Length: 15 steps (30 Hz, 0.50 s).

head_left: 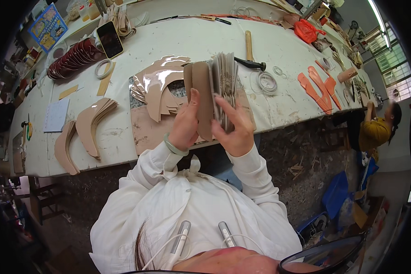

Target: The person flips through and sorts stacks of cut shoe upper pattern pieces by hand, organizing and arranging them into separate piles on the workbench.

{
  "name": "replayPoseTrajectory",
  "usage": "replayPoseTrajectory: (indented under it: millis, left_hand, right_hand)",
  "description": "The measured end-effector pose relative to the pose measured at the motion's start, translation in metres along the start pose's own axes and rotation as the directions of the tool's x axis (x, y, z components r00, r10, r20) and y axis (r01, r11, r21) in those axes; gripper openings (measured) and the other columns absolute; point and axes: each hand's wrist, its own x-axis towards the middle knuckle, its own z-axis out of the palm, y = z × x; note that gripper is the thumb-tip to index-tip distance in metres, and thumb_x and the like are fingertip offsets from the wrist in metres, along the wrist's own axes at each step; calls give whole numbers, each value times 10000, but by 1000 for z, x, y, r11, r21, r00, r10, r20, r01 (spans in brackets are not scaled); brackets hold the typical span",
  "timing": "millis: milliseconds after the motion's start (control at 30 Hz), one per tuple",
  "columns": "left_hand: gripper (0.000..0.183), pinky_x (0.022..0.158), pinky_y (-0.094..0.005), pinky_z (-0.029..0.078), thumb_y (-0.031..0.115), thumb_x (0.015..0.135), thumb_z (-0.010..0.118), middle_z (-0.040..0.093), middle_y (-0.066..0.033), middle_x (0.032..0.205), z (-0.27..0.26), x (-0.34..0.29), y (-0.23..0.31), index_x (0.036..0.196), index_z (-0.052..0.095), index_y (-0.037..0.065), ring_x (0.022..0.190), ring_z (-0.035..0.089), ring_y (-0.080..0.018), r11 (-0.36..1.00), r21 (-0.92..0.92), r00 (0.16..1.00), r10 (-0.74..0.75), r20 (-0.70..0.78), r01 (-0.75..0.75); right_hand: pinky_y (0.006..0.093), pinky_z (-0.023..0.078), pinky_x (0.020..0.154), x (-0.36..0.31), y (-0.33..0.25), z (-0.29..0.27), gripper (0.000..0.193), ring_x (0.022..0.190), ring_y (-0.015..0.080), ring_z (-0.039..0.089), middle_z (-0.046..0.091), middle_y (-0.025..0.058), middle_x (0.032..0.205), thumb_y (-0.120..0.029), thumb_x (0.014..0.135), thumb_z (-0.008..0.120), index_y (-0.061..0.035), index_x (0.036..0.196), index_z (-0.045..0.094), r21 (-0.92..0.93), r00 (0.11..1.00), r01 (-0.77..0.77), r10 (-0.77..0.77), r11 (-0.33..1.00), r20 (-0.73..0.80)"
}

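Between my hands, over the work board, a thick stack of long tan cut pieces stands on edge, with pale, fanned edges on its right half. My left hand is closed around the stack's left side, thumb up along the tan face. On the right side, my right hand grips the lower part of the fanned edges with thumb and fingers. Just beyond my left hand, curved tan pieces lie overlapped on the board, some with a shiny surface. The material cannot be told for certain.
Two stacks of curved tan pieces lie left. A hammer, coiled clear cord and orange cut pieces are to the right. A phone stands at the back left. Another person sits at the far right.
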Motion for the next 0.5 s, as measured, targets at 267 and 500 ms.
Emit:
replayPoseTrajectory:
  millis: [267, 500]
  left_hand:
    - [356, 725, -293, 485, 232, 950, 437, 596, -144, 1062, -27, 3, 15, 1158, 507, -48, 803, 578, -171, 994, -94, 998, 60, 11, -59]
    - [300, 689, -303, 476, 145, 897, 449, 608, -130, 958, -73, 1, 32, 1115, 509, -52, 694, 541, -186, 807, -587, 979, 64, 194, 63]
  right_hand:
    - [254, 509, 676, 66, 55, -18, 763, 844, 231, 621, 610, 213, 1115, -3, 667, 606, -13, 1391, 367, 463, 848, -446, 527, 766, -55]
    - [350, 525, 707, 200, 152, 51, 617, 824, 334, 640, 651, 174, 1027, -97, 718, 588, -22, 1311, 437, -374, 973, -88, -1, 923, -232]
